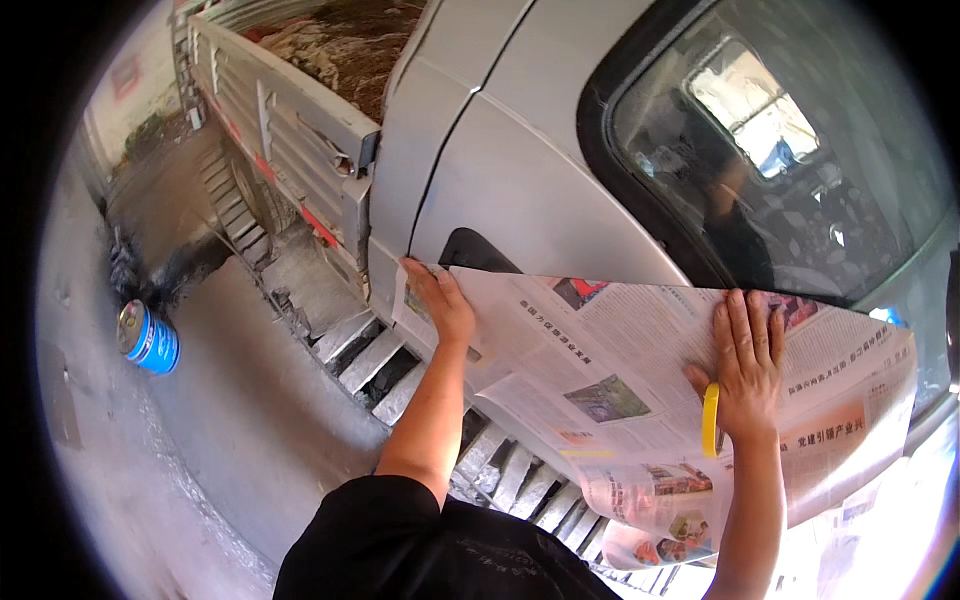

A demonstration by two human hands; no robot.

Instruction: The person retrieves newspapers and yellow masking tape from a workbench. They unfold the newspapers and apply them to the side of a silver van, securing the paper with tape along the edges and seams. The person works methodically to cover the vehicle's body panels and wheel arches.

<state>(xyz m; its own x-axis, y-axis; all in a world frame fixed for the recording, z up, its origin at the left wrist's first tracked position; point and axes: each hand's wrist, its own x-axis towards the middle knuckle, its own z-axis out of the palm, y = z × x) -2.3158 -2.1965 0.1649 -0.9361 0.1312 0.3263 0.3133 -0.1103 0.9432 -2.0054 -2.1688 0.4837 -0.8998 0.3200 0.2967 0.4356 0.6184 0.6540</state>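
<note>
Sheets of printed newspaper (517, 337) lie against the side of a silver truck cab (517, 180), their upper edge running just below the window (750, 172). My left hand (442, 300) rests on the paper's upper left corner, near the door seam and partly over the black door handle (480, 251)'s level. My right hand (746, 360) presses flat on the paper under the window, fingers pointing up. A roll of yellow tape (710, 420) hangs at the thumb side of that hand; how it is held is hidden. The lower part of the paper curls away from the cab.
Behind the cab is the truck's cargo bed (285, 112) with metal side panels. A blue can (154, 341) stands on the concrete floor (255, 382) at the left. A slatted drain grating (375, 360) runs along the floor beside the truck.
</note>
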